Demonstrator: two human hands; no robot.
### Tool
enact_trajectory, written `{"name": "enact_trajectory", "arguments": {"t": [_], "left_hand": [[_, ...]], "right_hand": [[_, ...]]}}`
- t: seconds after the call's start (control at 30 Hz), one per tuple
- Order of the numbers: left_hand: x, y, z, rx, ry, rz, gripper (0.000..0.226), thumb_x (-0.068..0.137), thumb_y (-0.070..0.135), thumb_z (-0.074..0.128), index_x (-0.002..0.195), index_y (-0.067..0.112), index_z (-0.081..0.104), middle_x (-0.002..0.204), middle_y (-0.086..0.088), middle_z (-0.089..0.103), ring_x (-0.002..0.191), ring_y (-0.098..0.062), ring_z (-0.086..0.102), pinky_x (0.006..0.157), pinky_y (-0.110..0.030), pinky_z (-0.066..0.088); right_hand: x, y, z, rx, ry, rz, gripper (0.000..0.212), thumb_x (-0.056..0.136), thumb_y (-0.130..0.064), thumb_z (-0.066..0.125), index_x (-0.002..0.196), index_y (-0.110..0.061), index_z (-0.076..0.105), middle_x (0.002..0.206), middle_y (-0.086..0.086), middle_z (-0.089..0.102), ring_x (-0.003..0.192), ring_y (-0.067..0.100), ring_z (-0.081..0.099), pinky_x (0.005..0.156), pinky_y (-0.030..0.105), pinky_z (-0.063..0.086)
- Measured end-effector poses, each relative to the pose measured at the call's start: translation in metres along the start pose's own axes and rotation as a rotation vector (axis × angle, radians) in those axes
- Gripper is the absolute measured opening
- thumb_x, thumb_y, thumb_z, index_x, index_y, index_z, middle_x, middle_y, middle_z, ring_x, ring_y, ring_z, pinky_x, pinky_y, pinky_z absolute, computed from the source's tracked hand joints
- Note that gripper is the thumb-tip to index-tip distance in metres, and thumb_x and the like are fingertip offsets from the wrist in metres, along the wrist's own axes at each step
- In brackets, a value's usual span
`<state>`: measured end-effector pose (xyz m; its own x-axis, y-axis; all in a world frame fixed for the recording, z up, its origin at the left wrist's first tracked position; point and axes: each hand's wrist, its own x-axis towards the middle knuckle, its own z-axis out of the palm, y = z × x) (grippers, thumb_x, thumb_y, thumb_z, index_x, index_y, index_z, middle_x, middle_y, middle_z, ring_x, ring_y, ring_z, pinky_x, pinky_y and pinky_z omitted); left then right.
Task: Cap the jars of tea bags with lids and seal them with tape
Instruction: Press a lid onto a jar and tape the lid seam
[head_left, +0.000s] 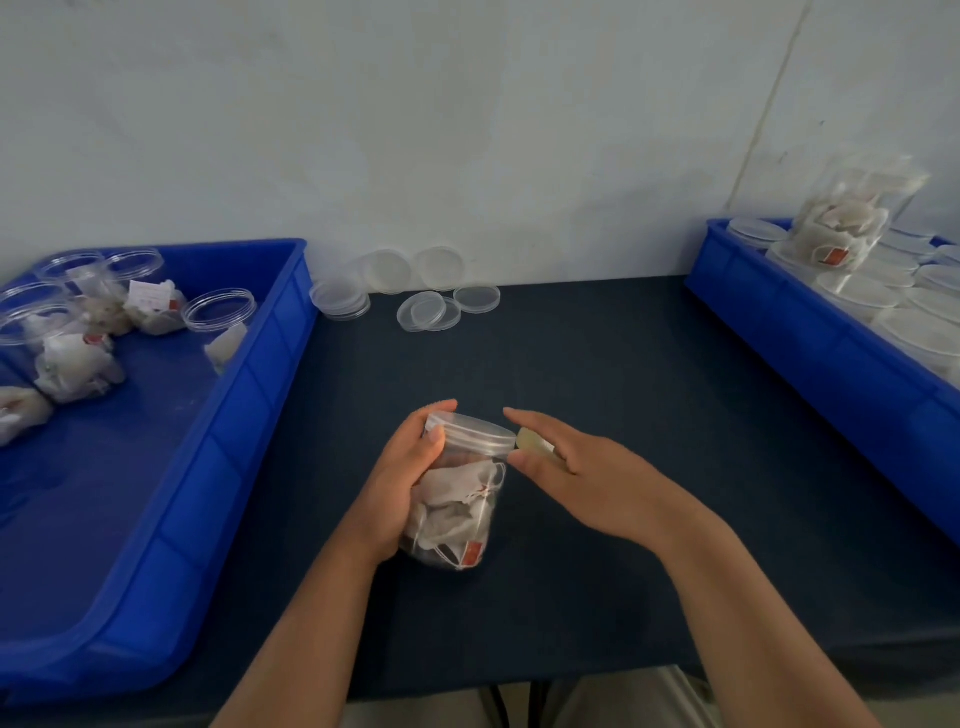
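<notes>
Because the clear jar (462, 499) is smooth, round plastic, held tilted near 6 o'clock above the dark desk (571, 364) by the left grip (410, 467) curled round its wall, it could twist or slip once tape is pressed on. The right grip (587, 467) pinches yellowish, glossy tape (532, 442) just beside the shallow round lid (475, 431), at its 3 o'clock edge; a skewed start would probably wrinkle the seal. Soft, papery tea bags fill the jar. Spare flat lids (428, 312) lie at 12 o'clock.
</notes>
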<state>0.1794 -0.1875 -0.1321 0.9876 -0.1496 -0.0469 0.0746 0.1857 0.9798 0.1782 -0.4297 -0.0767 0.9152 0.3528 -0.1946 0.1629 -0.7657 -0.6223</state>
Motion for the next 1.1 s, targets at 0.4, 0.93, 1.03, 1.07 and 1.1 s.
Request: {"name": "enact_trajectory", "arguments": {"t": [0.4, 0.93, 1.03, 1.07, 1.1], "left_hand": [[-0.013, 0.013, 0.007, 0.543, 0.353, 0.331, 0.027, 0.095, 0.049, 0.07, 0.118, 0.035, 0.072, 0.106, 0.016, 0.075, 0.099, -0.006, 0.074, 0.086, -0.027, 0.062], [-0.021, 0.015, 0.043, 1.018, 0.404, 0.182, 0.082, 0.085, 0.095, 0.026, 0.155, 0.054, 0.032, 0.131, 0.023, 0.064, 0.118, 0.001, 0.062, 0.084, -0.028, 0.045], [-0.018, 0.021, 0.028, 0.909, 0.328, 0.117, 0.079, 0.081, 0.099, 0.026, 0.15, 0.061, 0.036, 0.103, 0.015, 0.07, 0.103, -0.003, 0.068, 0.088, -0.035, 0.056], [-0.017, 0.022, 0.023, 0.873, 0.299, 0.106, 0.074, 0.084, 0.096, 0.031, 0.149, 0.061, 0.038, 0.092, 0.016, 0.068, 0.097, -0.004, 0.068, 0.087, -0.035, 0.056], [-0.016, 0.022, 0.02, 0.833, 0.268, 0.103, 0.07, 0.087, 0.091, 0.035, 0.149, 0.06, 0.04, 0.087, 0.017, 0.068, 0.092, -0.001, 0.068, 0.085, -0.032, 0.054]], "right_hand": [[-0.014, -0.003, 0.009, 0.011, 0.123, -0.038, 0.052, 0.099, -0.08, 0.034, 0.15, -0.067, 0.036, 0.145, -0.037, 0.055, 0.132, -0.004, 0.055, 0.1, 0.026, 0.047], [-0.023, -0.003, 0.03, -0.054, 0.193, -0.017, 0.058, 0.098, -0.078, 0.032, 0.153, -0.057, 0.031, 0.1, -0.024, 0.065, 0.086, 0.0, 0.064, 0.07, 0.023, 0.05], [-0.024, 0.006, 0.026, -0.011, 0.141, -0.039, 0.057, 0.097, -0.078, 0.033, 0.15, -0.057, 0.031, 0.095, -0.019, 0.067, 0.08, 0.003, 0.067, 0.069, 0.025, 0.055], [-0.024, 0.008, 0.026, -0.004, 0.145, -0.053, 0.055, 0.098, -0.077, 0.032, 0.149, -0.057, 0.033, 0.091, -0.017, 0.068, 0.078, 0.003, 0.067, 0.068, 0.026, 0.056], [-0.024, 0.011, 0.026, 0.001, 0.15, -0.066, 0.054, 0.098, -0.076, 0.031, 0.148, -0.058, 0.035, 0.088, -0.018, 0.068, 0.079, 0.001, 0.066, 0.066, 0.025, 0.055]]}}
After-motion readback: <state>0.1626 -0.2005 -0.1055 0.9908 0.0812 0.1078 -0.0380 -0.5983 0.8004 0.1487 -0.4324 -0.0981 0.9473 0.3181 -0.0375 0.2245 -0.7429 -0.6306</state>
